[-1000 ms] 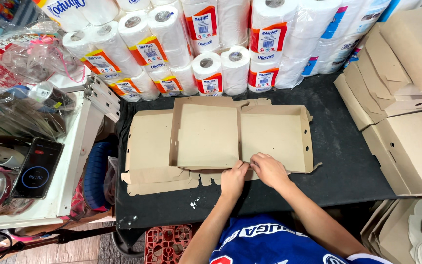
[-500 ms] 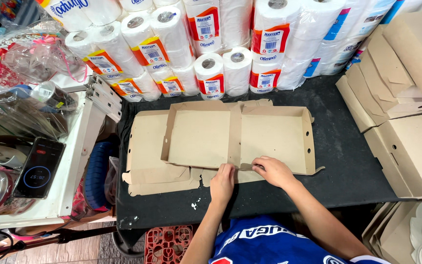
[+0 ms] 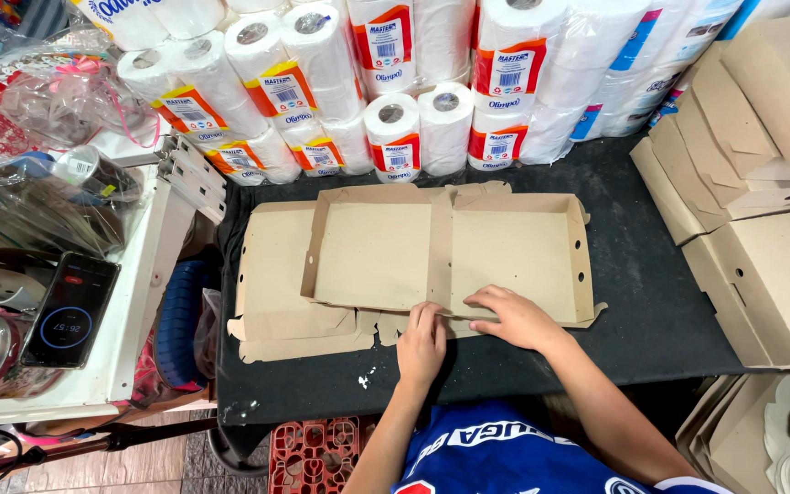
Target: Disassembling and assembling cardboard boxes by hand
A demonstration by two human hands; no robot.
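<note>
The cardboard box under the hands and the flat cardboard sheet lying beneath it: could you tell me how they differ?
The cardboard box has its side walls folded up; the flat sheet lies unfolded. The box sits on top, the sheet underneath, jutting out to the left. Both hands, left hand and right hand, press the box's near edge. Both are plain brown cardboard.

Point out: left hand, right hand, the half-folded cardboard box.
left hand (image 3: 422, 340), head view, back of the hand
right hand (image 3: 516, 316), head view, back of the hand
cardboard box (image 3: 514, 252), head view, bare floor of its right half
</note>
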